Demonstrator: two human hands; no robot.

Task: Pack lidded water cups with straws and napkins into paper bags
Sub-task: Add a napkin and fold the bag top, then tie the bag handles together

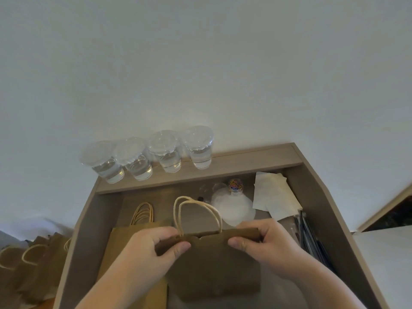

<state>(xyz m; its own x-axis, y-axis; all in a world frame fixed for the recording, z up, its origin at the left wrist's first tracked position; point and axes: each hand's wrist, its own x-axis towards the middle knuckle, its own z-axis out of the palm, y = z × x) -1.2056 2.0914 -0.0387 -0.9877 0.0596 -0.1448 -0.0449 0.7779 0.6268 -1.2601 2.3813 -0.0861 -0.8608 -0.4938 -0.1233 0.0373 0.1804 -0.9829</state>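
A flat brown paper bag [214, 270] with twine handles is held up over the desk. My left hand [153, 248] pinches its top edge on the left, and my right hand [265, 241] pinches the top edge on the right. Several lidded clear cups of water [165, 152] stand in a row on the raised back ledge. White napkins [274, 195] lie at the back right. Dark wrapped straws [310, 237] lie along the right side.
A pile of flat paper bags [133, 237] lies at the left of the desk [89, 237]. A small jar of coloured clips [235, 186] and white round lids [231, 210] sit mid-back. More standing bags [33, 262] are off the desk's left side.
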